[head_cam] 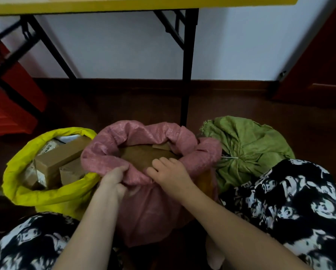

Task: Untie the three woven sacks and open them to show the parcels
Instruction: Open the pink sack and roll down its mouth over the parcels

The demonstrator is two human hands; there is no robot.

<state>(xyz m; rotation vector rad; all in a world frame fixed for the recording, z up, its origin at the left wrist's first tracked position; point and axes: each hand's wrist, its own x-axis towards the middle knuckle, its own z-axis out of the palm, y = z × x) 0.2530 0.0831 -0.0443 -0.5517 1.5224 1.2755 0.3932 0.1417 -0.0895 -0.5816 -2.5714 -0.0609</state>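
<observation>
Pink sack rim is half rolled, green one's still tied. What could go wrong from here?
1. Both the left hand and right hand work the near rim of the pink sack; pulling toward the body could tip it.
2. The yellow sack presses against it, so a shove may spill its boxes.
3. The green sack is cinched tight; its tie may resist.

Three sacks (153, 152) side by side on the floor (124, 106), before a table leg (186, 75); parcels (62, 158) in the left one.
</observation>
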